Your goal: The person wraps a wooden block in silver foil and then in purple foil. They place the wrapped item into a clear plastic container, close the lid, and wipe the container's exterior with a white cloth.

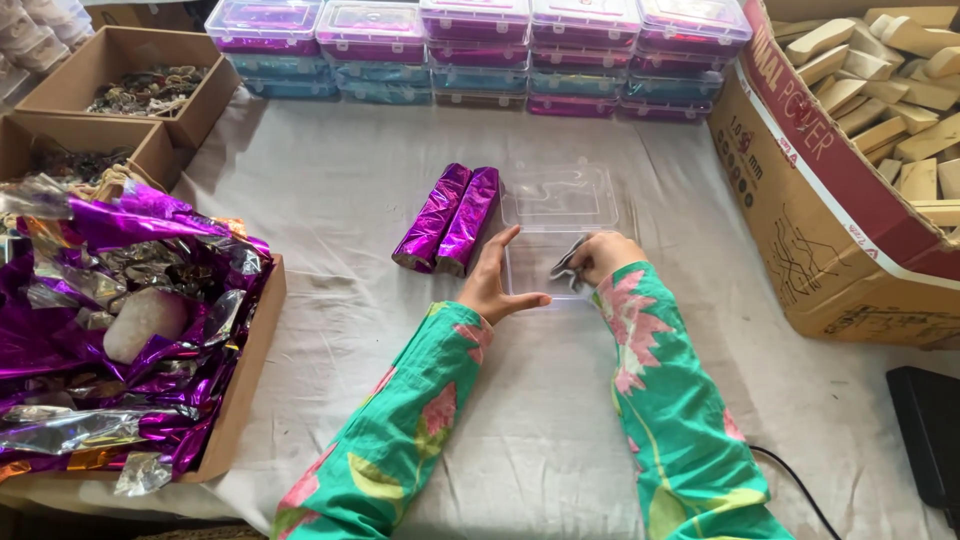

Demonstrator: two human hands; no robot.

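A: How is the clear box point(558, 225) placed?

B: It is laid open on the cloth-covered worktop point(560, 420), lid flipped away from the person and tray nearest them, so the tray can be reached from above.

A: And the left hand point(492, 282)?

B: It is set flat against the tray's left edge, fingers point(505, 243) stretched out and released, nothing gripped. The tray appears to be steadied by it so that it does not slide.

A: The right hand point(600, 258)?

B: It is held over the tray's right side, fingers clenched on a small dark silvery piece point(568, 270), which is kept low, just above or touching the tray floor; which of the two cannot be told.

A: What is kept beside it?

B: Two purple foil rolls point(452, 218) are laid side by side, touching, just left of the box, within easy reach of the left hand. A carton of foil scraps point(130, 330) is set at the left edge, and a carton of wooden blocks point(880, 90) at the right. Closed boxes point(480, 50) are stacked in rows along the far edge, well apart from the hands, so the middle is left free for work.
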